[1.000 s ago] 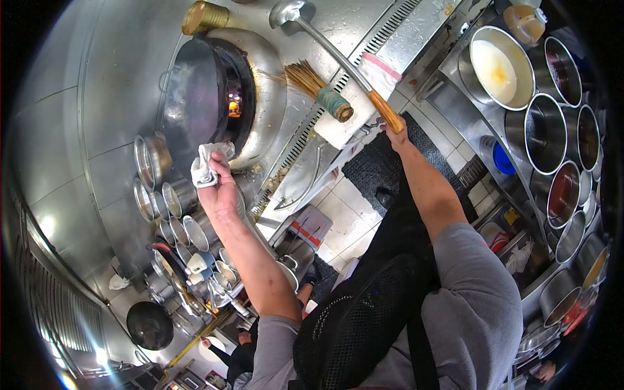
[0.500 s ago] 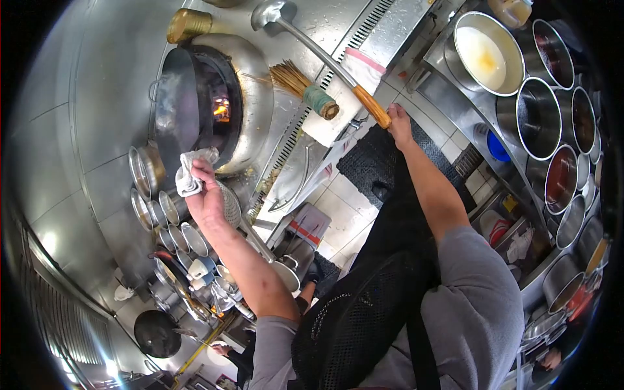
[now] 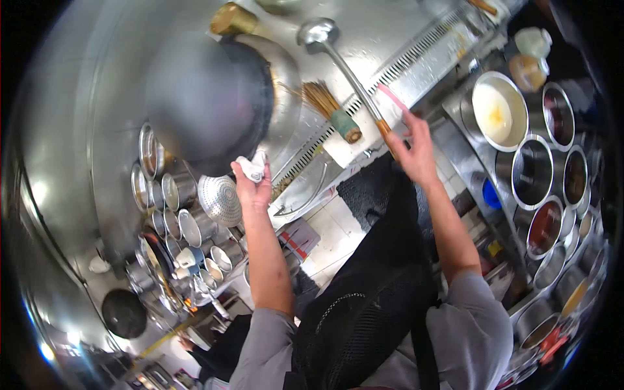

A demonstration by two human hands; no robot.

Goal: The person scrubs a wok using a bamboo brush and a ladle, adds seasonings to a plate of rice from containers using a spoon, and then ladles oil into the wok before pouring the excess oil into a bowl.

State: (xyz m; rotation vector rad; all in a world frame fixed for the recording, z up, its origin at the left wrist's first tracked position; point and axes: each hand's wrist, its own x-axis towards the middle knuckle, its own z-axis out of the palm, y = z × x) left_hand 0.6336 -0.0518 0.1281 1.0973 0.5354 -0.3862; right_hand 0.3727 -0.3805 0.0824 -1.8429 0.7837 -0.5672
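My left hand [image 3: 253, 192] is closed around a folded white cloth [image 3: 252, 167]. The cloth is at the near edge of a large dark wok [image 3: 214, 104], blurred and hazy, on the round metal stove ring [image 3: 286, 91]; any wok handle under the cloth is hidden. My right hand [image 3: 414, 149] is around the wooden handle of a long steel ladle [image 3: 354, 81], with the fingers looser and partly stretched. The ladle's bowl rests over the steel counter at the top. Beside its shaft lies a bamboo wok brush [image 3: 335, 114] with a green-wrapped end.
On the right, a steel shelf bears several metal pots, one with pale liquid [image 3: 499, 110]. A perforated strainer [image 3: 220, 200] and several small containers [image 3: 188, 227] stand at left. A gold tin [image 3: 232, 19] is behind the stove. Another person's hand [image 3: 187, 342] shows at bottom left.
The wok has tipped down over the burner, and the flame that showed beside it is covered. The right hand's fingers have loosened on the ladle handle. The whole view has shifted.
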